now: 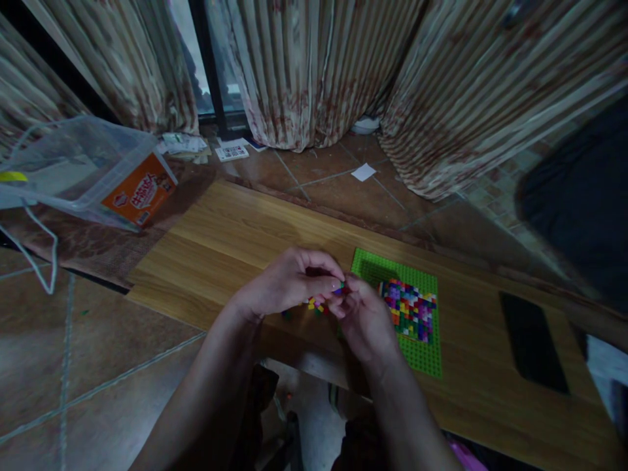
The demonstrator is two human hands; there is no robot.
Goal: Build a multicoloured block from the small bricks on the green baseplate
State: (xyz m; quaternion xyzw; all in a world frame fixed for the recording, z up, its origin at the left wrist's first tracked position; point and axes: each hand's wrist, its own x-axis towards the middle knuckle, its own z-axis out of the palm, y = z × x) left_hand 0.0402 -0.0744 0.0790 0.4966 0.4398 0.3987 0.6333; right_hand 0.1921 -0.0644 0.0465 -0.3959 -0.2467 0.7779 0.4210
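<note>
My left hand (294,282) and my right hand (366,314) meet over the wooden bench, fingertips pinched together. Between them are small toy bricks (339,288), green and bluish or purple; how many is hidden by the fingers. Loose bricks (315,304), yellow, red and pink among them, lie on the wood beneath my hands, partly covered. Just right of my right hand lies a green studded baseplate (424,363). A block of many-coloured bricks (409,307) is built up on it.
A black phone-like slab (534,341) lies at the right of the bench (206,242). A clear plastic bin (88,170) with an orange label stands at the left. Papers (231,152) and a white sheet (364,172) are on the tiled floor before the curtains (318,78).
</note>
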